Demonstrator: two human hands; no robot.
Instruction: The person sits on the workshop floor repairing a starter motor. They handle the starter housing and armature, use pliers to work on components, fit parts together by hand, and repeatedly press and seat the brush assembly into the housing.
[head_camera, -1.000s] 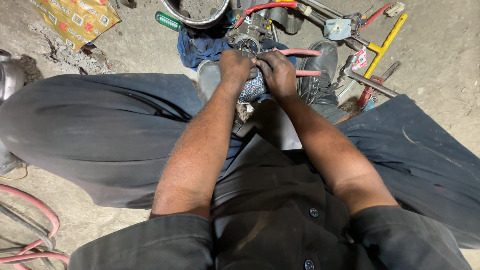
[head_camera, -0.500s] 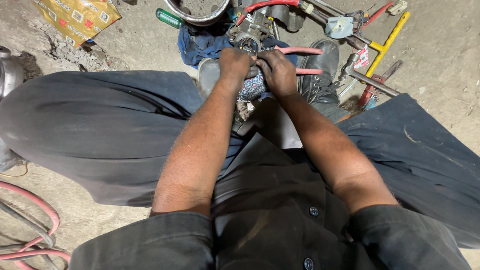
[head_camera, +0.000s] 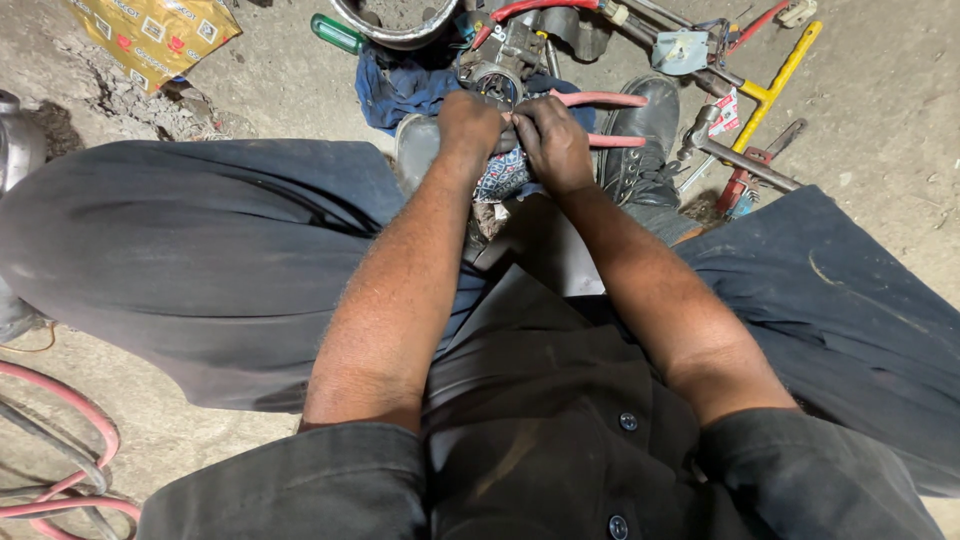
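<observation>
Can't see what's between the hands: both backs face me and cover the contact point. Left hand (head_camera: 470, 125) and right hand (head_camera: 553, 143) sit knuckle to knuckle over a patterned cloth (head_camera: 503, 176), fingers curled tight on both, thumbs hidden. Red-handled pliers (head_camera: 600, 118) stick out from under the right hand; I can't tell whether the grip is on them or on the cloth. All of it sits between the knees, just short of the metal part (head_camera: 495, 70) on the blue rag (head_camera: 405, 85). Black shoe (head_camera: 645, 135) beside the pliers.
</observation>
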